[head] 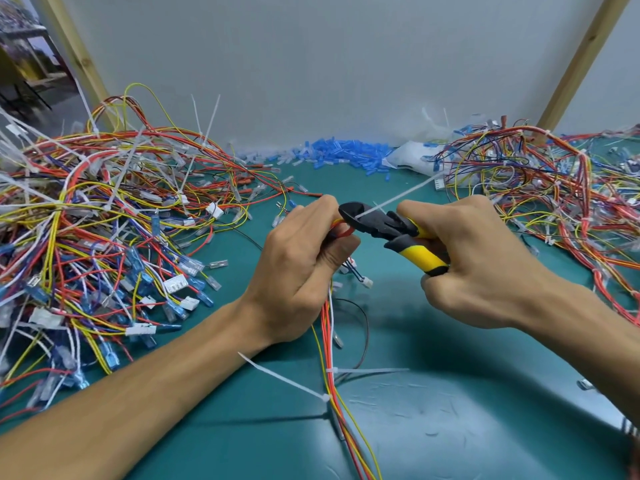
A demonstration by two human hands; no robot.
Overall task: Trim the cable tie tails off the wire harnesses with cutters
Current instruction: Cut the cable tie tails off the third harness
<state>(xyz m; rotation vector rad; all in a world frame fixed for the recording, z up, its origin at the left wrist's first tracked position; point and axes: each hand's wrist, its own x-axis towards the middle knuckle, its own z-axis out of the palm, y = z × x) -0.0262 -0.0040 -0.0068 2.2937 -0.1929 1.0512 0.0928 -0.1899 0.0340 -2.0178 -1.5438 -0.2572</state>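
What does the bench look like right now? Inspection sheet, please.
Surface: green mat, scuffed near the front.
Job's things: cutters, jaws around a tie tail; harness shows lower tails untrimmed.
Clutter: blue sleeves and a bag at the back.
Hands: left hand grips harness; right hand grips cutters.
Cables: left pile and right pile, tangled.
Surroundings: grey wall, wooden posts.

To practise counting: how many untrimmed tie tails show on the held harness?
3: one tail in the cutters, one lower pointing left, one lower pointing right. More may hide under the left hand.
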